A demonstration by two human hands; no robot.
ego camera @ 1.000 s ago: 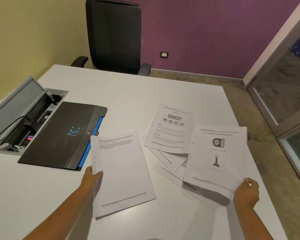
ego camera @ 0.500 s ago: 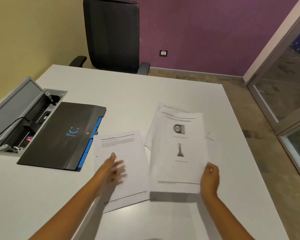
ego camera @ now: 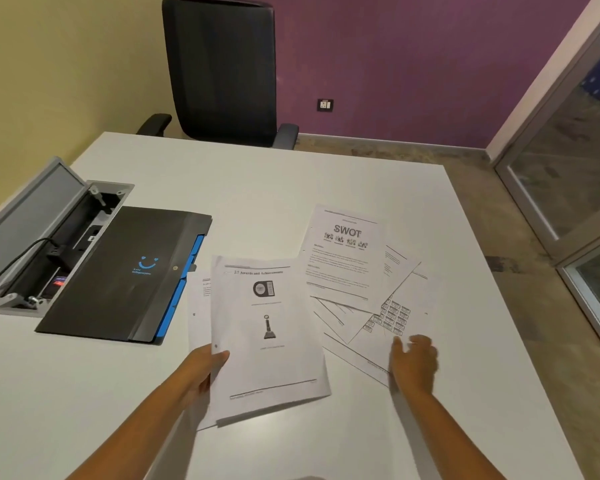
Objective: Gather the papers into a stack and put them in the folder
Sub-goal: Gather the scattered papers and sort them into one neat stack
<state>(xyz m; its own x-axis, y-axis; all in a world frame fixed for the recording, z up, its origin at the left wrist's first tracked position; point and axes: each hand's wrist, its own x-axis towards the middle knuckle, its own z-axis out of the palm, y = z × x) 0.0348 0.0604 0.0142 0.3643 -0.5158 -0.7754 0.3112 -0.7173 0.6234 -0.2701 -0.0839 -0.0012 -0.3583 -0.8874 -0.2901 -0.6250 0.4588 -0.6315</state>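
Since earlier, the awards sheet (ego camera: 267,337) has joined the pile pinched by the left hand (ego camera: 201,370), lower centre. Folder (ego camera: 125,275) lies closed, left. Loose papers (ego camera: 371,296), light and floppy, slide easily; take an edge. Right hand (ego camera: 413,362) open, over them.

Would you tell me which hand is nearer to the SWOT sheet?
The right. The right hand hovers over the spread papers just below the SWOT sheet; the left hand grips the stack's left edge, farther away.

Black folder (ego camera: 118,275), blue smiley; white papers (ego camera: 267,341); purple wall (ego camera: 395,64).
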